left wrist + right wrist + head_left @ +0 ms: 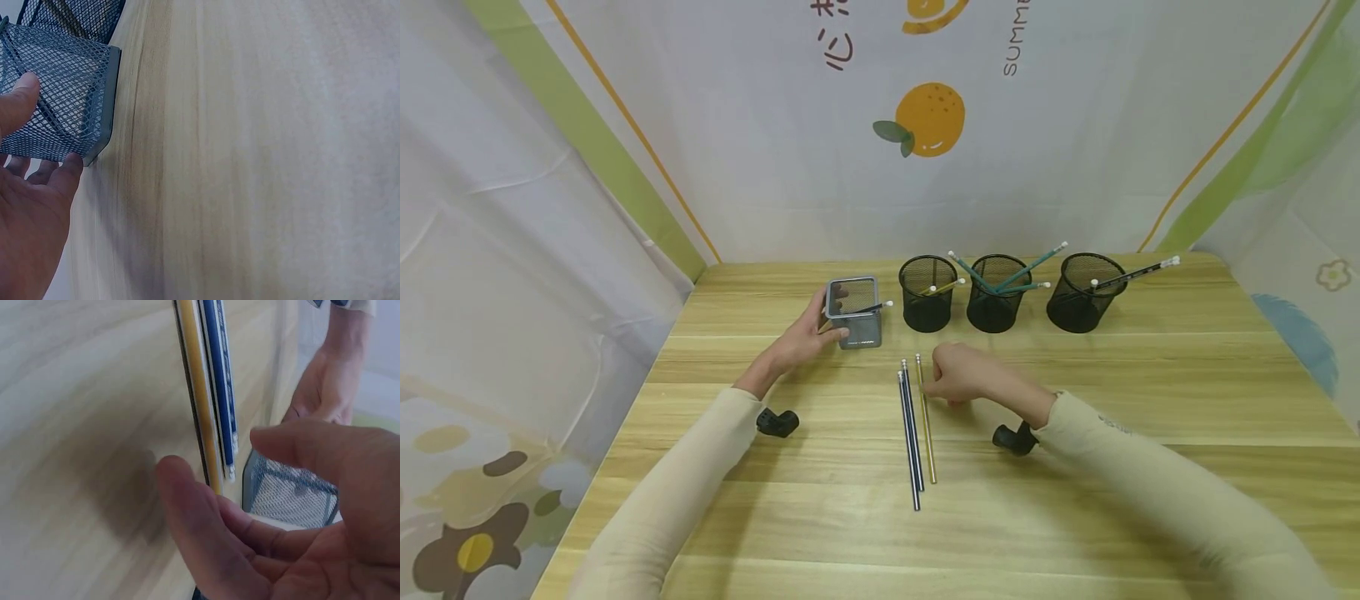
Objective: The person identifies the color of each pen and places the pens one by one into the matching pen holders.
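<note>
My left hand (800, 342) grips a grey square mesh pen holder (861, 335) at its left side, the thumb at the front and the other fingers round the side and back. One dark pencil (874, 308) leans in that holder. Beside a yellow pencil (928, 437) on the table is my right hand (964, 373), its fingers bent and the thumb held apart from them in the right wrist view. Nothing is seen between thumb and fingers there. Two dark blue pencils (914, 450) lie just left of the yellow one, white eraser ends pointing away from me.
Three round black mesh cups stand in a row at the back: one with yellow pencils (927, 312), one with green pencils (992, 315), and a tilted one with black pencils (1072, 312). A patterned curtain (820, 183) hangs behind the wooden table (805, 533).
</note>
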The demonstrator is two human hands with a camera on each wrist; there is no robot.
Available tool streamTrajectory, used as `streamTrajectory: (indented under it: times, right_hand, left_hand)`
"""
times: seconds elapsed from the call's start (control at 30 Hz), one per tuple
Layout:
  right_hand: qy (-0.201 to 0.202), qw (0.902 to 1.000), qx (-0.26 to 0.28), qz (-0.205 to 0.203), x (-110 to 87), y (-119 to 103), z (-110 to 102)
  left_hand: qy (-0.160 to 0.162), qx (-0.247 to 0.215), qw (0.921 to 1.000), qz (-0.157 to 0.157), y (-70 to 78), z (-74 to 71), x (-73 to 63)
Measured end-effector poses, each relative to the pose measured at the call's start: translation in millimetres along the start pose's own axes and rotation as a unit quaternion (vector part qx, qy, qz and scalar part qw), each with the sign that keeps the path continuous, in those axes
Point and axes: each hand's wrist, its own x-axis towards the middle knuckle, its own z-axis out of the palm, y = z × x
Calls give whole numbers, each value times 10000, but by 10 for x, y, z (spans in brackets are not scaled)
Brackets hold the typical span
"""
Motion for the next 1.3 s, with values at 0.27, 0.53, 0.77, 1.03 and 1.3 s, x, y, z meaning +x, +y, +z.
streamTrajectory:
  times: [0.27, 0.53, 0.77, 1.03, 1.3]
  right_hand:
    - [192, 9995, -231, 76, 91, -99, 132]
    - [367, 9983, -231, 380, 138, -134, 202]
    - [351, 9980, -212, 488, 160, -156, 192]
    - [233, 9983, -110, 521, 140, -114, 186]
    - [108, 9996, -81, 237, 33, -46, 71]
  left_hand:
    - [5, -1, 10000, 15, -7, -4, 4]
    - [-20, -36, 10000, -8, -16, -3, 12]
    - [-7, -50, 10000, -12, -20, -7, 12]
    - [-31, -65, 10000, -19, -46, -10, 19]
    - [-12, -63, 9999, -85, -14, -8, 11]
